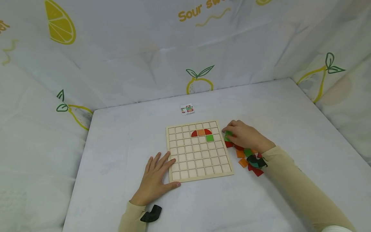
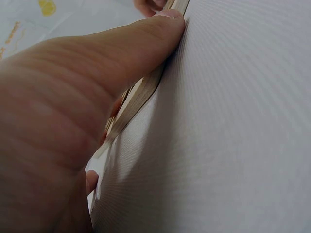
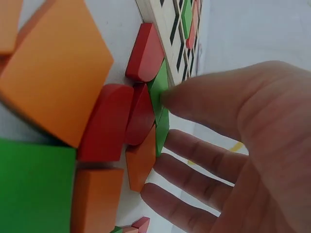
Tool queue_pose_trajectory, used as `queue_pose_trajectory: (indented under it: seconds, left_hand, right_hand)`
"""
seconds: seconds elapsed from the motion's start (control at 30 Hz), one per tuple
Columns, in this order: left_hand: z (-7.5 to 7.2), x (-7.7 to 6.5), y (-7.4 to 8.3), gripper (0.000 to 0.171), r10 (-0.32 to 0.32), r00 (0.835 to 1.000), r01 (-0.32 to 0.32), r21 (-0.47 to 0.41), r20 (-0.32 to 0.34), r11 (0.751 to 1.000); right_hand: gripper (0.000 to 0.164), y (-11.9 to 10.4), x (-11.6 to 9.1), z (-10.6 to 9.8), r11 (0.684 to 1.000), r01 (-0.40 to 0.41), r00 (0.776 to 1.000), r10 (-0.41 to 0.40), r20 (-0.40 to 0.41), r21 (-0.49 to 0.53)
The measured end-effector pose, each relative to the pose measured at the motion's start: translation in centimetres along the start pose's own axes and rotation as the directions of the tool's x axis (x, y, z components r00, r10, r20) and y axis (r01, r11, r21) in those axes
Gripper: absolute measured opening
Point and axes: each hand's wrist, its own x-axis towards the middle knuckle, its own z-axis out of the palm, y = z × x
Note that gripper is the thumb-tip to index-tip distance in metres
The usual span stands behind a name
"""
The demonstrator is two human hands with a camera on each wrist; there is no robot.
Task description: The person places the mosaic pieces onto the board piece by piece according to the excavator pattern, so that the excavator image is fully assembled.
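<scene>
A pale wooden grid board (image 1: 189,157) lies on the table. Red quarter-round tiles (image 1: 207,131), an orange square tile (image 1: 201,132) and a green square tile (image 1: 210,138) sit in its upper cells. My left hand (image 1: 156,177) rests at the board's lower left edge, fingers spread over the rim; in the left wrist view the thumb (image 2: 141,41) lies along the board's edge. Right of the board, my right hand (image 1: 244,135) has thumb and fingers about a green tile (image 3: 158,90) in the loose pile, its thumb tip touching it. The hand partly hides the pile in the head view.
Loose red, orange (image 1: 240,154) and green tiles lie close together beside the board's right edge. A small printed pattern card (image 1: 187,109) lies beyond the board. White cloth with lemon prints hangs behind the white table (image 1: 127,135).
</scene>
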Motion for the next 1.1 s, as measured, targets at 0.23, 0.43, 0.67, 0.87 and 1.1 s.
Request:
queue_pose_trajectory:
  seconds: [0.23,0.43,0.67,0.87,1.1]
  left_hand:
    - [0.0,0.1,0.1,0.087,-0.004,1.000,0.004,-0.001,0.005,1.000]
    - [-0.1,0.1,0.1,0.087,-0.002,1.000,0.002,-0.005,-0.002,1.000]
    - [0.0,0.1,0.1,0.087,-0.009,1.000,0.009,-0.004,0.002,1.000]
    - [-0.1,0.0,0.2,0.086,-0.014,1.000,0.014,-0.008,0.007,1.000]
    - [-0.2,0.0,0.3,0.086,-0.009,1.000,0.009,-0.011,0.007,1.000]
  right_hand:
    - [0.027,0.1,0.2,0.0,0.999,0.030,0.999,-0.030,-0.024,-0.018]
    - [0.023,0.4,0.8,-0.1,1.000,0.001,1.000,-0.001,-0.031,0.029]
    - [0.024,1.0,1.5,-0.1,0.995,-0.066,0.998,0.067,-0.013,0.076]
    - [0.027,1.2,1.7,-0.2,0.992,-0.111,0.994,0.112,-0.009,0.063]
    - [0.030,1.3,1.6,-0.3,0.990,-0.124,0.992,0.124,-0.005,0.066]
